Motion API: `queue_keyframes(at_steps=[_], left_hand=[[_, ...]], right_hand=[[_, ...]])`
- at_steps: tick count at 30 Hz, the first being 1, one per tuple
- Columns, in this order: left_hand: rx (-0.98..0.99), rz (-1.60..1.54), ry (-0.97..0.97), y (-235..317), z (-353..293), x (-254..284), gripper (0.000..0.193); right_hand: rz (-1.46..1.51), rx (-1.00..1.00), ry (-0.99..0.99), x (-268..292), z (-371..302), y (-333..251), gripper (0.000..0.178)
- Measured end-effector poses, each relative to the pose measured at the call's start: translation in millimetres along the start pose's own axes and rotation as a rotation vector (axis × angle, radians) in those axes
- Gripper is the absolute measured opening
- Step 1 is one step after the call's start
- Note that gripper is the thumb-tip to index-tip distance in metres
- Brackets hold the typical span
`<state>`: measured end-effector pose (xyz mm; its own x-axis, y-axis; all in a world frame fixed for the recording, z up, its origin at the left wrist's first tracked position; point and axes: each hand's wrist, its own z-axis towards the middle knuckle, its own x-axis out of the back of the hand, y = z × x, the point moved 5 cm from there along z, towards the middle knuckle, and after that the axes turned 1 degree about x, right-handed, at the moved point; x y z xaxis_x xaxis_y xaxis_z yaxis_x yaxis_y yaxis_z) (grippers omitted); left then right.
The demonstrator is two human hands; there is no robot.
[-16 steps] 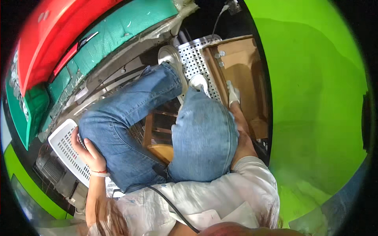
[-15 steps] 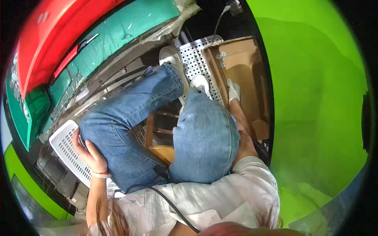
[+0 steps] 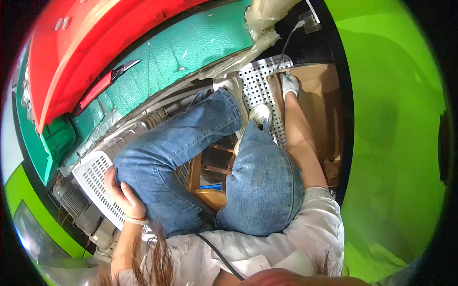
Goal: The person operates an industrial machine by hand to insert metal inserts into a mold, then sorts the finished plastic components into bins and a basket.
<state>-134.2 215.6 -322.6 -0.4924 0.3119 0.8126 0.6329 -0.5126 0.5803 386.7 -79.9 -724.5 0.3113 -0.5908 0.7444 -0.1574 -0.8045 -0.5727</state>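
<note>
My left hand (image 3: 125,194) rests bare against the outer side of my left knee, its thumb and fingers apart, nothing held. Under it lies a white slotted plastic basket or panel (image 3: 97,170). My right arm stretches forward past my right knee to a brown cardboard box (image 3: 312,112). Wearing a white glove, my right hand (image 3: 290,85) is at the box's far left corner, by the folded flap. Its fingers look bunched together; whatever is between them is too small to make out.
A red-handled cutter (image 3: 102,88) lies on the green padded surface (image 3: 191,47), beneath a red curved panel (image 3: 100,52). White perforated sheet (image 3: 260,83) is under my shoes. A wooden stool (image 3: 210,198) shows between my legs. At left is a grey motor (image 3: 71,198).
My right hand has moved forward from inside the box to its far left corner, where round metallic pieces showed on the flap. The view has shifted; my left hand stays at the knee.
</note>
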Motion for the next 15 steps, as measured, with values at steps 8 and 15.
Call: queue_keyframes(at_steps=[8, 15], left_hand=[[0.007, 0.062, 0.027, 7, 5, 2, 0.037], [0.021, 0.155, 0.035, 6, -2, 13, 0.036]], right_hand=[[0.371, 0.047, 0.194, -19, 20, 12, 0.042], [0.014, -0.08, 0.09, -36, -31, -50, 0.035]])
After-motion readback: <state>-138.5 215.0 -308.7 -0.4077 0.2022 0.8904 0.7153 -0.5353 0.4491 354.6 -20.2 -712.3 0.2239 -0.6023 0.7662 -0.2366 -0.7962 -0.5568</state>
